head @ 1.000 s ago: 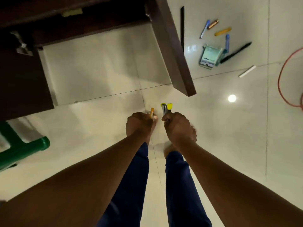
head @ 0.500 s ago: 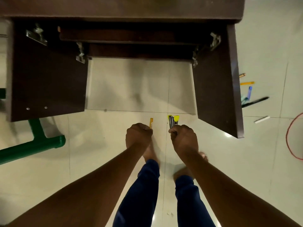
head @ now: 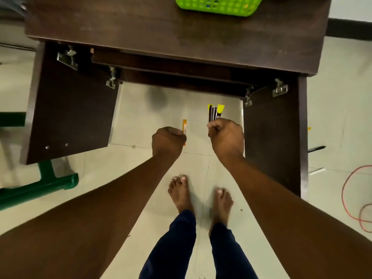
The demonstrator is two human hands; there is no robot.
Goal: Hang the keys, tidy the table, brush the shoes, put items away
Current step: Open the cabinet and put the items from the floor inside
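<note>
My left hand (head: 168, 140) grips a single orange pen (head: 184, 124) that sticks up out of the fist. My right hand (head: 226, 135) grips a bundle of pens (head: 215, 112), dark ones with yellow caps, pointing away from me. Both fists hang in front of the dark wooden table (head: 181, 33), above the floor between its two side panels. A green plastic basket (head: 219, 5) stands on the tabletop at the far edge, cut off by the frame's top.
My bare feet (head: 181, 193) stand on pale floor tiles. A green pipe frame (head: 43, 183) lies at the left. A black pen (head: 316, 149), a white stick (head: 316, 170) and a red cable (head: 350, 196) lie on the floor at the right of the table.
My view has swung from the floor up to the table, so the tabletop and green basket now show. Both hands keep their pens and have drawn slightly apart.
</note>
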